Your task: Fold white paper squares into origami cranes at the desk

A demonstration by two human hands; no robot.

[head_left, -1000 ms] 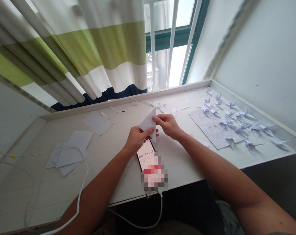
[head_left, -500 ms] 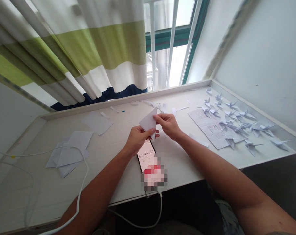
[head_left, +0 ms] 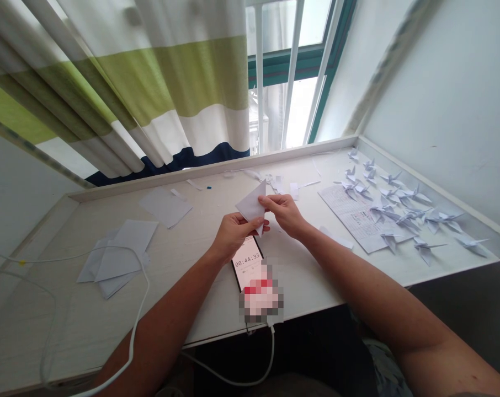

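Left hand [head_left: 233,237] closed on the lower part of a paper triangle [head_left: 250,207], thumb across the near face, fingers behind. Right hand [head_left: 285,214] closed on the triangle's right edge in a pinch between thumb and fingertips. Triangle folded, tilted, point upward, held by both hands in the air above the desk [head_left: 184,286] and just beyond the top end of a phone [head_left: 245,263].

Phone lying flat on the desk below the left hand, screen up, timer reading 00:44:33; lower end hidden behind a blurred patch [head_left: 260,295]. White cable [head_left: 140,309] looping across the left side of the desk and over its front edge, beside the left forearm.

Left of the hands: loose pile of paper squares [head_left: 117,259] and, farther back, a separate sheet [head_left: 165,207]. Along the back edge: small paper scraps [head_left: 272,184]. Right of the hands: printed sheet [head_left: 349,212] lying flat, partly under a group of white paper cranes [head_left: 399,212], the group spread toward the right-hand wall [head_left: 440,94]. Behind the desk: striped curtain [head_left: 171,82] and barred window [head_left: 291,66].
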